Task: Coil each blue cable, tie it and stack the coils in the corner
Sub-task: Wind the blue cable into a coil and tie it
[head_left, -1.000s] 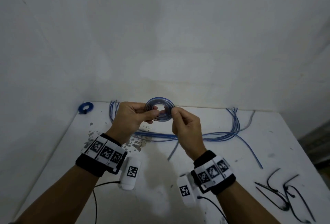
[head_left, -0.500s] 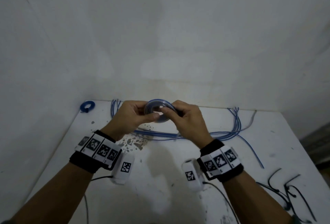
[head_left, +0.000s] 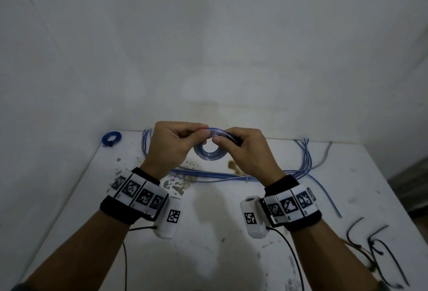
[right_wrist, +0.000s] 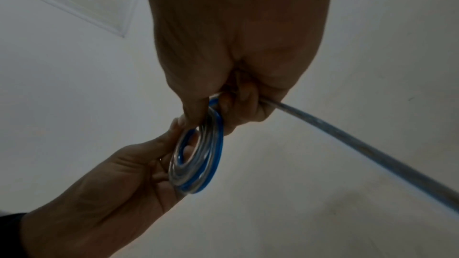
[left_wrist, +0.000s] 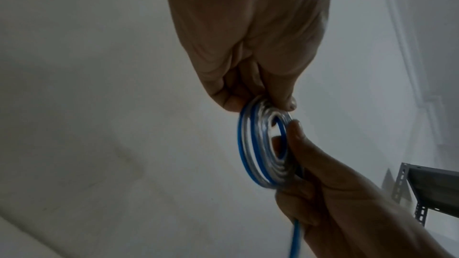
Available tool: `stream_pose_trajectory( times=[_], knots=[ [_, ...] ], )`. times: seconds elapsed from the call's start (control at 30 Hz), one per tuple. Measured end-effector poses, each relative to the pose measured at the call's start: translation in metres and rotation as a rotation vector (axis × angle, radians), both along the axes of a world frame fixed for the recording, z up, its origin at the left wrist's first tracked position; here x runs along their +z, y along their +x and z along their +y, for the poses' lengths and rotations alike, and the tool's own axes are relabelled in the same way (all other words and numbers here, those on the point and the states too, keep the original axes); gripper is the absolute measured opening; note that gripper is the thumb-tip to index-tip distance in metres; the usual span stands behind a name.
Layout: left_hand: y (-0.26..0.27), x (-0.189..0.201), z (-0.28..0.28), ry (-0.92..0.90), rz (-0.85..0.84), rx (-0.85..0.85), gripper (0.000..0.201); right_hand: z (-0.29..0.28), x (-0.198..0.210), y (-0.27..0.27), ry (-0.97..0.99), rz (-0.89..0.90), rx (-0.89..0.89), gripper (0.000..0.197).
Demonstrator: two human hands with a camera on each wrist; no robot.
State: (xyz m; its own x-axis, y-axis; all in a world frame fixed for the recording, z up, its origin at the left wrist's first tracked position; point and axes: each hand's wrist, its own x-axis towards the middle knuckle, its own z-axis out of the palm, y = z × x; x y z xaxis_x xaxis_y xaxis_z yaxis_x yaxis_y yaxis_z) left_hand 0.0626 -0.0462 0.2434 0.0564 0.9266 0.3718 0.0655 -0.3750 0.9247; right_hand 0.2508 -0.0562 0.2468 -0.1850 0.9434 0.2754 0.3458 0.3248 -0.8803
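Note:
A small coil of blue cable (head_left: pixel 209 152) hangs in the air above the white table (head_left: pixel 231 256). My left hand (head_left: pixel 176 144) pinches its top left rim. My right hand (head_left: pixel 243 149) pinches the top right rim and grips the cable's loose tail (right_wrist: pixel 347 138), which runs off to one side in the right wrist view. The left wrist view shows the coil (left_wrist: pixel 263 150) edge-on between both hands, with a blue strand (left_wrist: pixel 120 240) hanging down. One tied blue coil (head_left: pixel 111 138) lies in the far left corner. Several loose blue cables (head_left: pixel 208 174) lie across the table.
Walls close the table at the back and left. Several black ties (head_left: pixel 375 251) lie near the right front edge. Brown stains (head_left: pixel 176 184) mark the table under my hands. A grey metal rack (left_wrist: pixel 427 189) shows in the left wrist view.
Both hands have come together on the top of the coil. The coil has tipped from facing me to hanging below my fingers, and the tail has been drawn up off the table.

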Motion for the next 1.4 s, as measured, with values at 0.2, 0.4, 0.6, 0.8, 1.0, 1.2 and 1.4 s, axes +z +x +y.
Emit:
stream_pose_trajectory(
  times=[0.2,0.4,0.6,0.8,1.0,1.2,1.4],
  knots=[
    [-0.013,0.006,0.006,-0.097,0.381,-0.251,0.021,0.006,0.002,0.015,-0.032,-0.199,0.098,0.01],
    [-0.005,-0.002,0.004,-0.057,0.11,-0.088,0.018,0.002,-0.003,0.007,0.014,0.05,-0.024,0.008],
    [0.006,-0.008,-0.003,-0.117,-0.123,0.004,0.018,-0.013,-0.022,-0.015,0.038,0.272,-0.167,0.01],
    [0.019,-0.012,-0.013,-0.275,-0.292,-0.035,0.028,-0.02,-0.038,-0.046,0.052,0.407,-0.33,0.014],
    [-0.008,-0.011,-0.007,-0.409,-0.06,-0.206,0.025,-0.017,-0.035,-0.028,0.066,0.06,-0.164,0.02],
    [-0.016,0.011,-0.002,-0.262,0.191,-0.278,0.022,0.003,0.001,0.003,0.022,-0.48,0.229,0.027],
    [-0.006,0.011,-0.001,-0.157,0.024,-0.143,0.018,0.008,0.0,0.004,0.112,-0.144,0.041,0.018]
  ],
)
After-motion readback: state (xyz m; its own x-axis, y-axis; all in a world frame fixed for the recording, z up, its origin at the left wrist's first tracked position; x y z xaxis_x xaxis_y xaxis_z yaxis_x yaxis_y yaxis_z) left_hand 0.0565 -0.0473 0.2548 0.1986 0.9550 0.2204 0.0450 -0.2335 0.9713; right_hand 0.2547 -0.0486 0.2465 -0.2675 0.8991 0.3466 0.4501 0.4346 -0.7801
